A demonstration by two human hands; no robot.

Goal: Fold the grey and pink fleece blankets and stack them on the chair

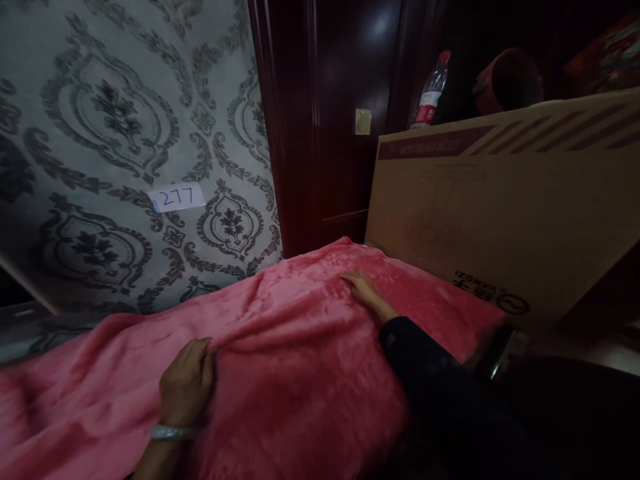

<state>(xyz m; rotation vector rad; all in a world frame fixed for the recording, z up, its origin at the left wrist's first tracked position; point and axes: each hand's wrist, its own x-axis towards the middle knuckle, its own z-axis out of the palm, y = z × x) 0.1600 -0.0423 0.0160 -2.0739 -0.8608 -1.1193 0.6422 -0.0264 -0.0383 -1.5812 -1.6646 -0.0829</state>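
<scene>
A fuzzy pink blanket (pixel 300 373) spreads across the lower part of the view, hiding whatever lies beneath it. My left hand (pixel 187 380), with a pale bangle at the wrist, is closed on a bit of the blanket, and a fold runs from its fingers toward the upper right. Farther off, my right hand (pixel 364 290) in a dark sleeve rests on the blanket near its far edge. Its fingers are stretched forward over the cloth, with the fingertips touching the pile.
Patterned grey wallpaper (pixel 120 127) with a "277" paper label (pixel 177 197) stands behind. A dark red door (pixel 345 167) adjoins it. At right is a large cardboard box (pixel 480 200), with a plastic bottle (pixel 431 93) and a round red object (pixel 507 80) at its top edge.
</scene>
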